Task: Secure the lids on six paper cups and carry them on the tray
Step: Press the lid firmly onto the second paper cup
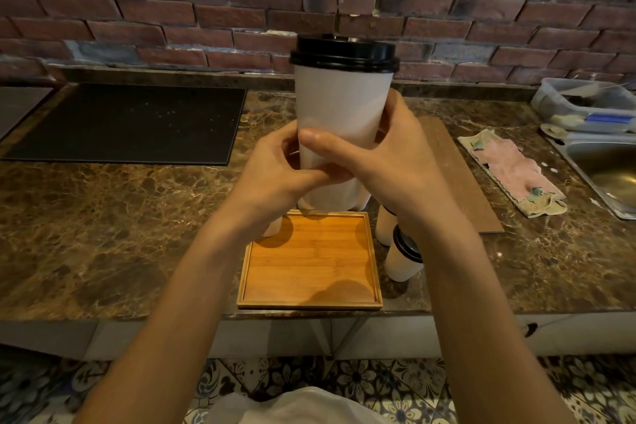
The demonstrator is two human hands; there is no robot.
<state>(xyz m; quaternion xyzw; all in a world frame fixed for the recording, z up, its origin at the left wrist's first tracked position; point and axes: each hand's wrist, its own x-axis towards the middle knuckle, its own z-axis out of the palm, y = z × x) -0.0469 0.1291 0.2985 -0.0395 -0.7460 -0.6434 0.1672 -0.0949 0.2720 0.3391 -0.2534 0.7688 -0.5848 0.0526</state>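
Holding: both hands carry one tall white paper cup (pixel 344 113) in the air, over the far edge of the tray.
Left hand (pixel 275 179): fingers and thumb curl round the cup's lower left wall, the thumb lying across the front.
Right hand (pixel 399 155): wraps the lower right wall, with its thumb on the front just above the left thumb.
Lid (pixel 344 53): black and on the rim. It looks level along the near side, and the far side is hidden.
Tray (pixel 309 262): a square wooden tray at the front edge of the counter (pixel 103 217), with no cup standing on it yet.
Other cups: a lidded cup (pixel 404 256) stands just beside the tray's right edge, and more white cups sit near the far corners, partly hidden by the wrists. I cannot count six.
Weight: cannot tell whether it is full. With two hands on it, treat it as filled and top-heavy.
Wall: thin paper, probably soft, and a hard squeeze would likely dent it and loosen the lid.
Lid feel: stiff plastic that likely snaps on, so it is best pressed round the rim, not at the centre.
Best hold: the lower to middle wall, with light, even pressure and the cup kept upright.
Setting down: a far corner of the tray leaves room for the others.
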